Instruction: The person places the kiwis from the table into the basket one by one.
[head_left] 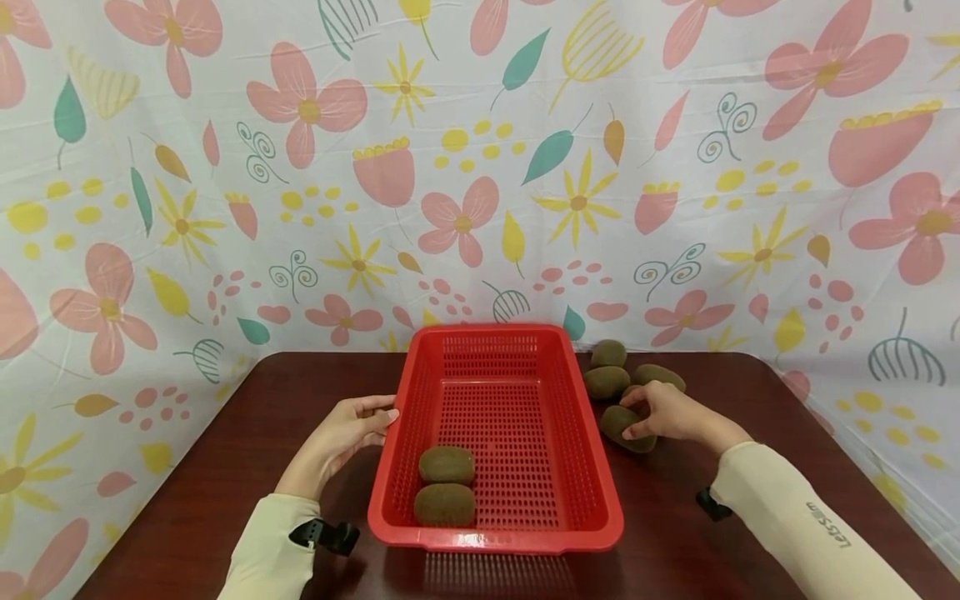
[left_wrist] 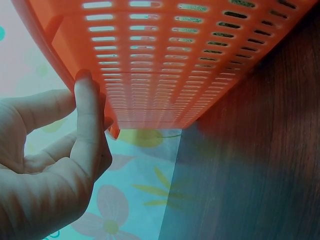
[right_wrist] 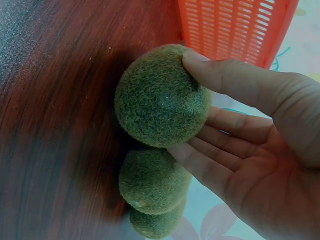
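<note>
A red plastic basket with slotted walls stands on the table, and two brown fuzzy kiwis lie side by side in its near left corner. My left hand holds the basket's left rim between thumb and fingers; the left wrist view shows that hand against the slotted outer wall. To the right of the basket, my right hand pinches a kiwi between thumb and fingertips. Close up in the right wrist view, the thumb lies on top of this kiwi, with the fingers along its side.
Several more kiwis sit behind the right hand, beside the basket's right wall. The dark wooden table ends at the back against a flower-print cloth, which also hangs along both sides.
</note>
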